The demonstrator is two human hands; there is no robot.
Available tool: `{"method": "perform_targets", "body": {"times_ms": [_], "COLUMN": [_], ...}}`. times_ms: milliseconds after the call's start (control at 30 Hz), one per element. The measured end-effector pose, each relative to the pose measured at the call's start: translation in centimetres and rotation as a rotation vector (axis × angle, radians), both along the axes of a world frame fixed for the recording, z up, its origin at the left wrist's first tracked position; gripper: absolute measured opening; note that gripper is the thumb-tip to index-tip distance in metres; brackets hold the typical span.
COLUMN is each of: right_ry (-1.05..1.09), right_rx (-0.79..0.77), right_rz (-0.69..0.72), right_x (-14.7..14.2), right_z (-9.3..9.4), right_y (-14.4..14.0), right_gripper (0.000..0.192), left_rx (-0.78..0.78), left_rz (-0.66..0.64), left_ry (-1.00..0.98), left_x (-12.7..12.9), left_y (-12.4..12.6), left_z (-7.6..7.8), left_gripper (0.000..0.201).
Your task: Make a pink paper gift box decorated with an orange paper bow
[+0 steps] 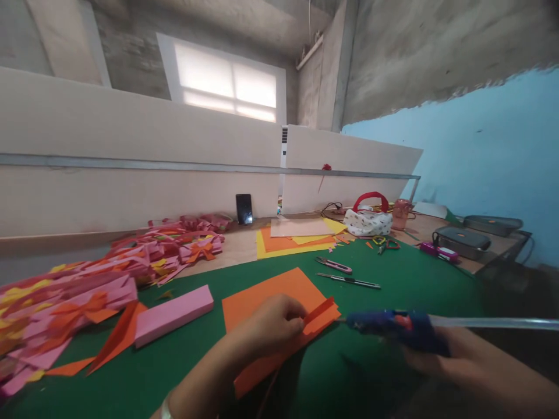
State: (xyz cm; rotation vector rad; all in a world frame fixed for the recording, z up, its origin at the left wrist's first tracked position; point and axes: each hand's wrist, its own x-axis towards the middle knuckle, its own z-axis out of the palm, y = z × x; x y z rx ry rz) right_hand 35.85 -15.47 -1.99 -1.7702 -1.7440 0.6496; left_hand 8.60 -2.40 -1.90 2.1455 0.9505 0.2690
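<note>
My left hand (271, 323) pinches a folded orange paper strip (321, 315) over an orange sheet (266, 297) that lies on the green mat (402, 285). My right hand (449, 358) grips a blue glue gun (397, 326) with a clear glue stick (493, 322) at its back. The gun's nozzle points left, close to the strip's right end. A pink paper box (173, 314) lies just left of the orange sheet.
A pile of pink and orange paper bows (109, 267) covers the left. A utility knife (334, 265), a pen-like tool (349, 281), coloured sheets (288, 240), a white pouch (367, 221), scissors (384, 241), a phone (243, 208) and black trays (463, 240) stand farther back.
</note>
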Motion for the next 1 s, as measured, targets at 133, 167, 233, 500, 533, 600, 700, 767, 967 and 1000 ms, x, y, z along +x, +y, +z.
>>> {"method": "perform_targets", "body": {"times_ms": [133, 167, 233, 500, 533, 600, 700, 767, 967, 1000], "right_ry": [0.126, 0.116, 0.072, -0.14, -0.146, -0.148, -0.172, -0.202, -0.27, -0.279], "right_rx": [-0.154, -0.18, -0.207, -0.163, -0.164, -0.164, -0.164, -0.161, -0.106, -0.106], "right_rz": [0.15, 0.149, 0.14, 0.111, 0.128, 0.152, 0.155, 0.149, 0.166, 0.178], "right_x": [-3.3, -3.6, -3.9, -4.1, -4.1, -4.3, -4.6, -4.8, -5.2, -5.2], "right_z": [1.3, 1.4, 1.5, 0.8, 0.9, 1.2, 1.8, 2.0, 2.3, 2.3], "right_y": [-0.4, -0.3, 0.0, 1.6, 1.8, 2.0, 2.2, 2.2, 2.1, 2.1], "right_gripper": [0.041, 0.039, 0.033, 0.027, 0.025, 0.022, 0.021, 0.021, 0.02, 0.019], "left_rx": [0.052, 0.057, 0.037, 0.019, 0.015, 0.016, 0.036, 0.043, 0.039, 0.04], "left_rz": [0.001, 0.004, 0.012, -0.022, -0.019, -0.016, -0.032, -0.039, -0.056, -0.06], "left_ry": [0.047, 0.054, 0.052, 0.024, 0.028, 0.03, 0.032, 0.034, 0.038, 0.043], "left_x": [0.8, 0.9, 0.9, 0.9, 1.0, 1.1, 1.2, 1.2, 1.3, 1.3], "left_y": [-0.8, -0.9, -1.0, -0.7, -0.7, -0.7, -0.7, -0.7, -0.5, -0.5], "left_z": [0.2, 0.2, 0.0, -1.0, -1.0, -1.1, -1.3, -1.3, -1.4, -1.3], "left_gripper": [0.023, 0.024, 0.025, 0.026, 0.026, 0.027, 0.03, 0.03, 0.028, 0.028]}}
